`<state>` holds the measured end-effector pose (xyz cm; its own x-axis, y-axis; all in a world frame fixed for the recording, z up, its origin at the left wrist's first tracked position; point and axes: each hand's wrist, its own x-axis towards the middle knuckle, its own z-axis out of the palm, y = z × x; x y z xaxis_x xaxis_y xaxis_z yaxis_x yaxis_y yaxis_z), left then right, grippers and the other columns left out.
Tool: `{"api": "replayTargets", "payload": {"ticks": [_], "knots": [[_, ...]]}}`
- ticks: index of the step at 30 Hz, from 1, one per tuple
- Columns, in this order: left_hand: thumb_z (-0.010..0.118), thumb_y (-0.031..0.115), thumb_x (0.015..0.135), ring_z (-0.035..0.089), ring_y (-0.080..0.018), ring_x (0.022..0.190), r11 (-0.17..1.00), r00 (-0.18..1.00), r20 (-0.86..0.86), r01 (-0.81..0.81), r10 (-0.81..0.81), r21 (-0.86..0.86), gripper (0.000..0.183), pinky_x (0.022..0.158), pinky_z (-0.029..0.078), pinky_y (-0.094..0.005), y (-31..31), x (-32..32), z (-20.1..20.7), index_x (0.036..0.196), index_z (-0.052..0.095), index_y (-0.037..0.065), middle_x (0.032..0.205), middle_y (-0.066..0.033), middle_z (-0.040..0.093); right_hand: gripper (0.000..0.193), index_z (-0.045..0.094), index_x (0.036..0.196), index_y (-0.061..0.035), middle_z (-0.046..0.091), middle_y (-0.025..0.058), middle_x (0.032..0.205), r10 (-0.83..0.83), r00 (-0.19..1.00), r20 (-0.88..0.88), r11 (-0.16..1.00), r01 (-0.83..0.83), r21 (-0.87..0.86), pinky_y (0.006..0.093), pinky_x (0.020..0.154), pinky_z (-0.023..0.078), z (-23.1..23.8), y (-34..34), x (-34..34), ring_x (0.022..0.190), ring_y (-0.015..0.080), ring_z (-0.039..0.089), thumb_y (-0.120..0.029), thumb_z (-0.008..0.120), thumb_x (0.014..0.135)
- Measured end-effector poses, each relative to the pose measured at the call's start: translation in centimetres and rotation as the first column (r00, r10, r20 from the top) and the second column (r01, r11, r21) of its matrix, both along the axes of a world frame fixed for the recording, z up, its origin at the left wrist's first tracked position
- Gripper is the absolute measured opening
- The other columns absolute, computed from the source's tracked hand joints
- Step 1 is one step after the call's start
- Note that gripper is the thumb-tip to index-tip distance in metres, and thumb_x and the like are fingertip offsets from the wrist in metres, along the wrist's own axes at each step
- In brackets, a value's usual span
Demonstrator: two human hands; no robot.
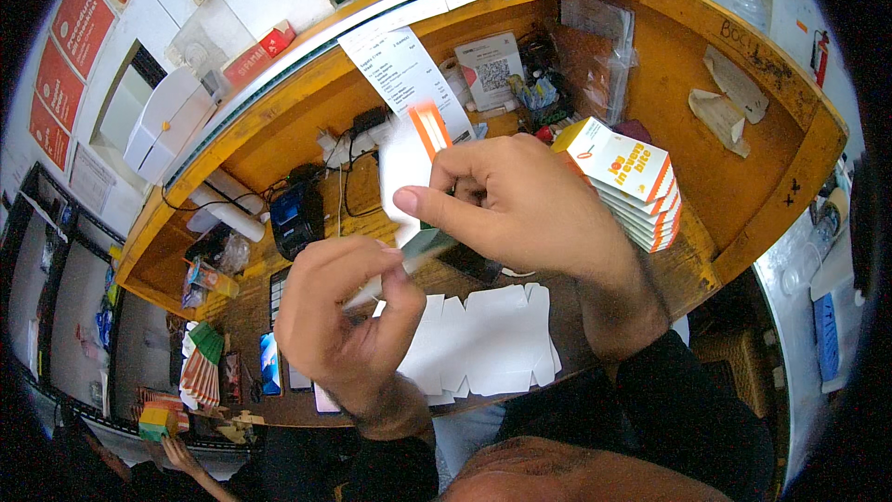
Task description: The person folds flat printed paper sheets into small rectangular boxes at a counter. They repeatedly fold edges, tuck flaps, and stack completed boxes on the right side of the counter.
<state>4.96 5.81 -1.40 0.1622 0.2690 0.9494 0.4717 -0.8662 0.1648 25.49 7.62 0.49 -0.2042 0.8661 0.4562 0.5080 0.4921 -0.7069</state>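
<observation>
The carton (398, 172) is up in the air between the two hands, above the wooden desk (692, 260); it is white and thin-walled, with a bright orange band split by a pale line near its top — motion blurs its outline, so how far it is folded is hard to tell; a grey-green patch shows low on it; the right hand (525, 204) grips its side between thumb and curled fingers; the left hand (344, 316) pinches its lower edge; white flat blanks (492, 339) with notched edges lie below; nested white-and-orange cartons (627, 172) stand to the right.
</observation>
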Motion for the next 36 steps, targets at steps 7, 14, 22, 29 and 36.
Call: {"api": "replayTargets", "payload": {"ticks": [7,14,22,29,36], "knots": [[0.077,-0.01,0.072,0.074,-0.0289,0.081,0.993,0.992,-0.13,-0.015,0.0,-0.116,0.031,0.074,0.058,-0.0359,-1.1,-0.2,0.5,0.101,0.076,0.0,0.092,-0.0139,0.076,0.031,0.072,0.092,0.0003,0.076,0.0157,0.076,-0.001,0.991,-0.131,0.955,0.04,0.295,0.0367,0.064,0.058,-1.3,-0.1,-1.5,0.068,0.0259,0.078,-0.028,0.077,0.103],[0.086,-0.003,0.077,0.071,-0.0304,0.078,0.998,0.972,-0.231,-0.049,0.038,-0.041,0.02,0.068,0.055,-0.0378,-0.4,-0.3,1.0,0.094,0.077,0.002,0.088,-0.0125,0.074,0.026,0.071,0.096,0.0017,0.076,0.0161,0.08,0.077,0.983,-0.166,0.953,-0.024,0.302,0.0354,0.069,0.059,-0.7,-0.4,-1.1,0.073,0.0244,0.078,-0.022,0.078,0.102],[0.08,0.007,0.099,0.063,-0.0088,0.069,0.932,0.96,0.101,-0.224,0.262,-0.285,0.01,0.064,0.047,-0.0247,-0.2,-0.8,0.7,0.093,0.075,0.001,0.08,-0.0051,0.073,0.014,0.07,0.107,0.0018,0.074,0.0155,0.088,0.13,0.973,-0.188,0.936,-0.058,0.347,0.0365,0.075,0.06,-1.4,0.3,-1.8,0.082,0.0244,0.077,-0.01,0.073,0.101],[0.08,0.01,0.104,0.065,-0.0079,0.067,0.826,0.913,0.393,0.134,0.112,-0.548,0.011,0.059,0.051,-0.0223,2.2,-0.9,-0.3,0.103,0.075,0.001,0.086,-0.006,0.075,0.027,0.07,0.123,-0.0016,0.071,0.0115,0.098,-0.044,0.992,0.117,0.747,-0.045,0.663,0.0413,0.08,0.06,-1.6,0.1,-3.0,0.092,0.0292,0.07,-0.005,0.073,0.097],[0.08,0.011,0.103,0.077,-0.0185,0.083,0.691,0.832,0.546,0.45,-0.095,-0.566,0.021,0.073,0.066,-0.0308,2.8,-1.1,-0.4,0.116,0.07,-0.003,0.104,-0.0157,0.079,0.027,0.074,0.118,0.0006,0.077,0.0125,0.107,-0.077,0.993,-0.086,0.683,0.115,0.721,0.0391,0.079,0.061,-2.3,0.5,-4.4,0.095,0.0288,0.073,-0.001,0.08,0.092]]}}
